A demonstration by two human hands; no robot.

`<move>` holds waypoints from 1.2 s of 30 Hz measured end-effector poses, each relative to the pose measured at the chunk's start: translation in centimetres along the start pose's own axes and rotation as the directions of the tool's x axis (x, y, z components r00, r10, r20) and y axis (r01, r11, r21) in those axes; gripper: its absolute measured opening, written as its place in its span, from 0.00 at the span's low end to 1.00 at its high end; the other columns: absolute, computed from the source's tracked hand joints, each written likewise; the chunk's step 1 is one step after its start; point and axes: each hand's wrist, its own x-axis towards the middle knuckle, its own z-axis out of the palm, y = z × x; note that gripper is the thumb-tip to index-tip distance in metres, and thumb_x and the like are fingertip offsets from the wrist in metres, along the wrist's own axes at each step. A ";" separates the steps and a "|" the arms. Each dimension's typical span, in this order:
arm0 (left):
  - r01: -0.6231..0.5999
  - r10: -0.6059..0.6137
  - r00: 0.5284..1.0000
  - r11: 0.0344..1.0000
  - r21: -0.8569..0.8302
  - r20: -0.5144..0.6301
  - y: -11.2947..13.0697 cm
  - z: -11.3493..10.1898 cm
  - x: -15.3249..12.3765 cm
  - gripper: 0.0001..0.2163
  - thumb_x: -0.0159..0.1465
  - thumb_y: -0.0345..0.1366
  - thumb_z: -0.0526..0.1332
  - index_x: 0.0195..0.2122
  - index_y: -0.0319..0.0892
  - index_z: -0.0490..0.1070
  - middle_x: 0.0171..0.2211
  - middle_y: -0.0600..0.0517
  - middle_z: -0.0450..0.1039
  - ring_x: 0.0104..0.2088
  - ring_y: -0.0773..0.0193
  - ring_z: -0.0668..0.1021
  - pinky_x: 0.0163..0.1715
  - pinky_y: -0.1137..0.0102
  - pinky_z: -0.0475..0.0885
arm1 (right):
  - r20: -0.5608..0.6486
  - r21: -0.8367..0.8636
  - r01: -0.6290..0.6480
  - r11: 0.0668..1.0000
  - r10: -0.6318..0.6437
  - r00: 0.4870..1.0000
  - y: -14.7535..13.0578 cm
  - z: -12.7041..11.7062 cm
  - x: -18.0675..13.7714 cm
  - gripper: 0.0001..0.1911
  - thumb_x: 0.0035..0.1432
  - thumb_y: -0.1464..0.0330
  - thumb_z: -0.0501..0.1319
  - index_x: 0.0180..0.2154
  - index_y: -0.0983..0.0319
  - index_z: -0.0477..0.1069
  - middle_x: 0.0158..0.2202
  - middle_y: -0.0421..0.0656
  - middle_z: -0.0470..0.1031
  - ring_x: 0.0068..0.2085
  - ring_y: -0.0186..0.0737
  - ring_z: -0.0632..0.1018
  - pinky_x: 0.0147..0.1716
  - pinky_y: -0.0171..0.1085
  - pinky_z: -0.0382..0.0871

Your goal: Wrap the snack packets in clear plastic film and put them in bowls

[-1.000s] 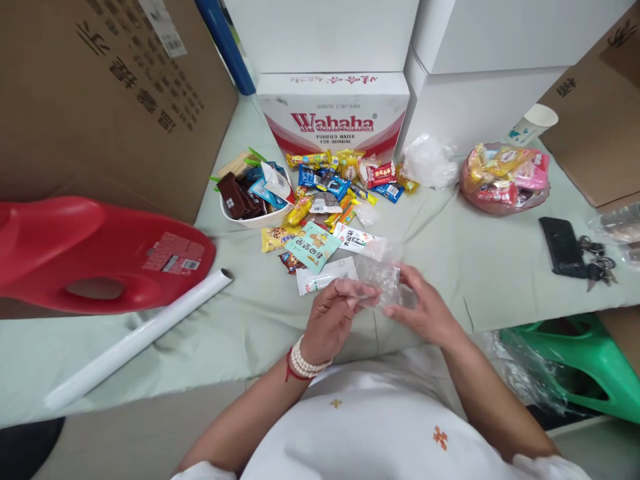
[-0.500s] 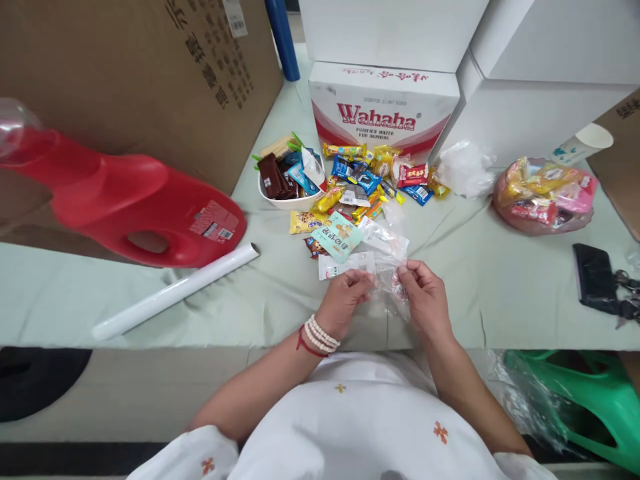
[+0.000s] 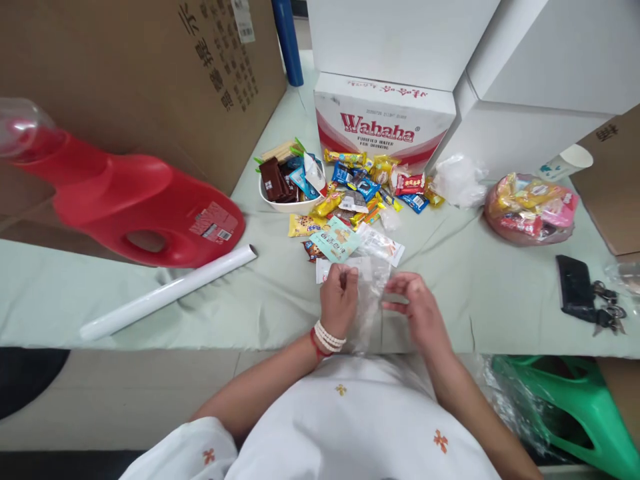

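My left hand (image 3: 340, 300) is closed on a clear plastic bag (image 3: 369, 303), which hangs down beside it over the table edge side. To the right of the bag is my right hand (image 3: 413, 303), its fingers apart and their tips close to the plastic; whether they touch it I cannot tell. Just beyond my hands lie a light green packet (image 3: 336, 239), a white packet (image 3: 381, 244) and a yellow cookie packet (image 3: 303, 225). Behind these is a heap of small wrapped snacks (image 3: 367, 190). A white bowl (image 3: 290, 204) holds more wrapped snacks and stands left of the heap.
A red jug (image 3: 150, 207) and a white roll (image 3: 170, 293) lie on the left. At the back stands a Wahaha box (image 3: 383, 123). On the right are a filled snack bag (image 3: 531, 210), a paper cup (image 3: 565, 163), a black case (image 3: 575, 283) with keys and crumpled plastic (image 3: 459, 181).
My right hand has let go of the clear bag, its fingers now spread. My left hand has moved slightly left and turned upright, still gripping the bag. The view has shifted slightly.
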 end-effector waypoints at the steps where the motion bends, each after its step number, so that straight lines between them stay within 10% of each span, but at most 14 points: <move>1: -0.056 0.055 0.998 0.997 0.055 0.022 0.2 0.3 -0.4 0.17 0.65 0.52 0.66 0.30 0.45 0.69 0.24 0.57 0.66 0.28 0.66 0.67 0.32 0.70 0.62 | 0.048 -0.059 0.052 0.997 -0.049 0.998 0.0 1.1 -0.2 0.28 0.63 0.42 0.59 0.50 0.57 0.72 0.48 0.48 0.78 0.49 0.47 0.79 0.42 0.42 0.79; 6: -0.040 0.037 0.994 0.999 0.030 0.098 -0.1 0.7 -0.1 0.22 0.67 0.58 0.61 0.27 0.45 0.66 0.23 0.57 0.64 0.26 0.65 0.66 0.29 0.70 0.62 | 0.073 -0.131 0.031 0.991 -0.021 0.997 0.3 2.5 1.1 0.24 0.58 0.47 0.67 0.42 0.61 0.78 0.38 0.46 0.81 0.39 0.45 0.80 0.42 0.42 0.76; 16: 0.326 -0.294 0.942 0.919 -0.224 0.163 -1.7 -1.5 3.5 0.28 0.60 0.69 0.60 0.32 0.45 0.66 0.18 0.62 0.50 0.17 0.71 0.53 0.17 0.72 0.49 | -0.119 0.028 -0.291 0.956 0.292 0.949 0.2 -6.5 3.4 0.27 0.46 0.47 0.75 0.36 0.61 0.75 0.23 0.36 0.68 0.21 0.30 0.62 0.17 0.31 0.53; 21: 0.262 -0.253 0.963 0.960 -0.101 0.090 -1.9 -2.8 3.7 0.24 0.60 0.62 0.67 0.38 0.44 0.69 0.22 0.60 0.60 0.20 0.69 0.63 0.21 0.73 0.60 | -0.224 -0.085 -0.321 0.943 0.296 0.928 0.1 -10.3 3.0 0.28 0.44 0.45 0.74 0.36 0.61 0.74 0.24 0.37 0.69 0.21 0.31 0.63 0.17 0.32 0.52; 24: -0.044 0.058 0.995 0.986 0.161 -0.081 -2.0 -3.6 2.6 0.22 0.58 0.50 0.73 0.48 0.45 0.72 0.37 0.49 0.74 0.37 0.59 0.77 0.39 0.64 0.73 | -0.228 -0.204 -0.335 0.920 0.289 0.930 0.4 -11.9 2.5 0.28 0.45 0.44 0.73 0.34 0.60 0.75 0.22 0.37 0.68 0.22 0.34 0.65 0.19 0.34 0.57; 27: -0.482 0.436 0.876 0.773 0.412 0.206 -2.2 -3.5 1.7 0.12 0.62 0.37 0.69 0.48 0.49 0.77 0.48 0.44 0.78 0.52 0.49 0.78 0.58 0.53 0.68 | -0.189 -0.321 -0.335 0.886 0.287 0.939 0.7 -13.6 1.9 0.27 0.48 0.45 0.71 0.37 0.60 0.76 0.20 0.37 0.66 0.22 0.35 0.65 0.21 0.36 0.59; 31: -0.775 0.392 0.569 0.550 0.312 0.723 -3.0 -2.2 1.7 0.17 0.68 0.26 0.58 0.52 0.52 0.79 0.57 0.46 0.79 0.63 0.51 0.74 0.69 0.47 0.56 | -0.119 -0.572 -0.329 0.751 0.321 0.940 0.1 -17.5 2.5 0.24 0.48 0.47 0.69 0.38 0.60 0.78 0.21 0.39 0.70 0.23 0.40 0.69 0.25 0.40 0.63; 36: -0.804 0.277 0.528 0.466 0.369 0.802 -3.9 -1.9 1.6 0.17 0.72 0.33 0.57 0.61 0.44 0.73 0.65 0.40 0.71 0.68 0.50 0.70 0.73 0.41 0.43 | -0.183 -0.887 -0.121 0.446 -0.097 0.978 -4.6 -18.1 6.9 0.20 0.52 0.54 0.66 0.42 0.60 0.80 0.38 0.52 0.80 0.35 0.50 0.79 0.36 0.47 0.72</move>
